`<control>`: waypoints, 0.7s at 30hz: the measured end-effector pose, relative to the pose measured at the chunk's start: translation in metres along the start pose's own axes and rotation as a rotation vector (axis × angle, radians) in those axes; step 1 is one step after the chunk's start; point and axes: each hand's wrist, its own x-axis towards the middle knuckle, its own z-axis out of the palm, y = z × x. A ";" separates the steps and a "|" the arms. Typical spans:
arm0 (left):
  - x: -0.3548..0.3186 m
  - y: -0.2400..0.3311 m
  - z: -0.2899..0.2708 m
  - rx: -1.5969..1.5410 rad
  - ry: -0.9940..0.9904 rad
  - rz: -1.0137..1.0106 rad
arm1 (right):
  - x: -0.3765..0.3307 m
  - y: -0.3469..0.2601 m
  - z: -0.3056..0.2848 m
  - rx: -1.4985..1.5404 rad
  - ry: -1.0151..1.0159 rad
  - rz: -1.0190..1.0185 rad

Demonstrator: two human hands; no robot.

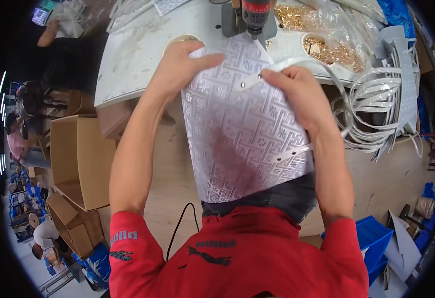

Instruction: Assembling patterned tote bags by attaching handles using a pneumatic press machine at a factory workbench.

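A silvery-white embossed sheet (242, 134) with a woven square pattern lies from the table edge down over my lap. My left hand (180, 67) grips its upper left corner, thumb on top. My right hand (294, 87) pinches a narrow white strap (297, 62) with a metal rivet against the sheet's upper right part. A second strap end (292, 153) with rivets lies across the sheet lower right. The sheet's top edge sits under the head of a red and grey riveting press (253, 17).
The white worktable (133, 54) holds clear bags and a bowl of brass rivets (326, 47). A bundle of white straps (376, 107) hangs at right. Open cardboard boxes (80, 159) stand at left, blue bins (374, 243) lower right. Other people work at far left.
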 end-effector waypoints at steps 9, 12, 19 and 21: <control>0.021 -0.001 0.014 -0.180 0.171 0.036 | 0.045 -0.027 -0.009 -0.387 0.285 -0.271; 0.019 0.002 0.020 -0.153 0.180 0.001 | 0.055 -0.023 -0.015 -0.394 0.309 -0.330; 0.006 0.024 0.005 0.212 0.189 -0.108 | 0.039 -0.051 0.013 -0.371 0.300 -0.197; 0.006 0.029 0.006 0.312 0.229 -0.105 | 0.041 -0.047 0.011 -0.373 0.331 -0.209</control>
